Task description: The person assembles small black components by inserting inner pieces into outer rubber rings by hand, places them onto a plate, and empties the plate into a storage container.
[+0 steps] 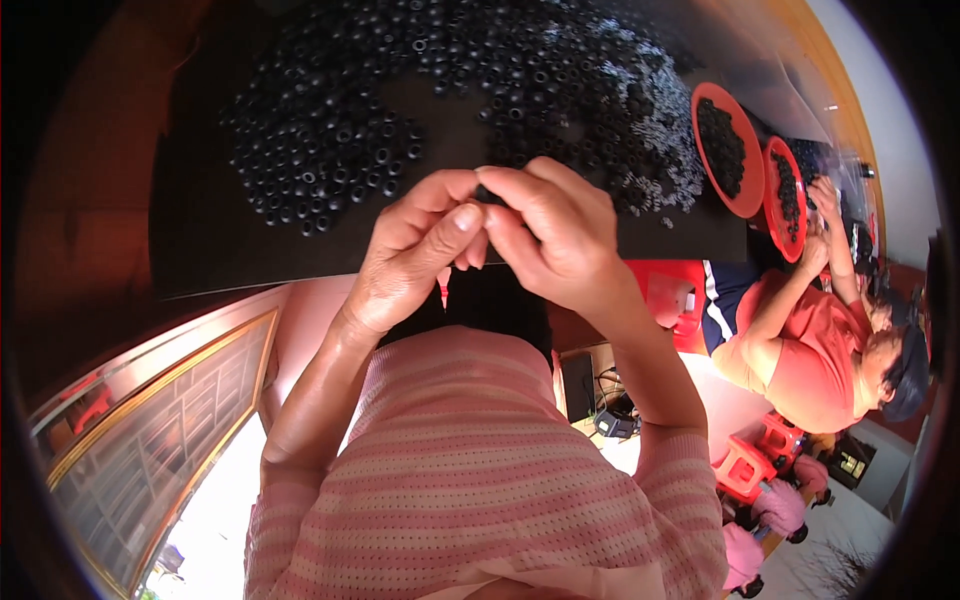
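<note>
At the near edge of the dark table (pixel 220 262), my two hands meet with their fingertips together. Between them is a small black piece (pixel 486 195), mostly covered by the fingers. My left hand (pixel 405 250) pinches it from one side with thumb and forefinger. From the other side my right hand (pixel 565 235) grips it between bent forefinger and thumb. Many loose black ring-shaped pieces (pixel 310 160) with open centres are spread beyond the hands. To the right of these lies a heap of tiny shiny pale pieces (pixel 650 110).
Two red bowls (pixel 755 205) holding black pieces stand at the table's right. Past them a co-worker in an orange top (pixel 800 350) handles small things. Red plastic stools (pixel 745 468) and other people are farther back. A framed glass panel (pixel 165 450) is at the left.
</note>
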The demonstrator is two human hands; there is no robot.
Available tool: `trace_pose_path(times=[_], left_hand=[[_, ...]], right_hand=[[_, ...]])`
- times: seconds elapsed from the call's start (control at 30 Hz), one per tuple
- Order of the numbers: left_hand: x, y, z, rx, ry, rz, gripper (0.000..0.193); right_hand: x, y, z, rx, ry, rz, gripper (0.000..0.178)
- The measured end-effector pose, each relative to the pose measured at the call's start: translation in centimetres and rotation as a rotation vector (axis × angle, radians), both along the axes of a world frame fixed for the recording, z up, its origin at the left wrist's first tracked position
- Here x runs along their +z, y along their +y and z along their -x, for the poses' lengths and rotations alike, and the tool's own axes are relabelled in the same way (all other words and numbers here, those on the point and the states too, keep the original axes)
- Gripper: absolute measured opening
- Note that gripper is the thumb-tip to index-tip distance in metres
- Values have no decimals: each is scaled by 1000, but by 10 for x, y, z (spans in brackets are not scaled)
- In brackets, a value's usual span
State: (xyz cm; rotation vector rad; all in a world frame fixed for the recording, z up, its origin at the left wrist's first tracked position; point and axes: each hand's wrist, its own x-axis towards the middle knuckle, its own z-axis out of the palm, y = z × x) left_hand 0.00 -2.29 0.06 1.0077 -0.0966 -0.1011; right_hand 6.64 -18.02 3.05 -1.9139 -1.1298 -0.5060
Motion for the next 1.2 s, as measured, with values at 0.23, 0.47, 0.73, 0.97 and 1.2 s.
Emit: trace_pose_path(times=[0.23,0.47,0.73,0.97,1.2], left_hand=[[-2,-1,-4,20,-43,-86,25],[1,-6,-2,81,-30,-98,20],[2,-3,-3,39,-43,-110,27],[3,-2,-1,18,-31,-136,25],[4,-1,-2,-8,-9,-140,25]], right_hand=[[-9,-5,13,-9,33,84,47],[-6,-11,12,109,161,78,48],[16,-49,-79,-128,182,436,5],[13,-55,-99,-186,108,646,8],[15,-47,-89,-155,136,801,11]])
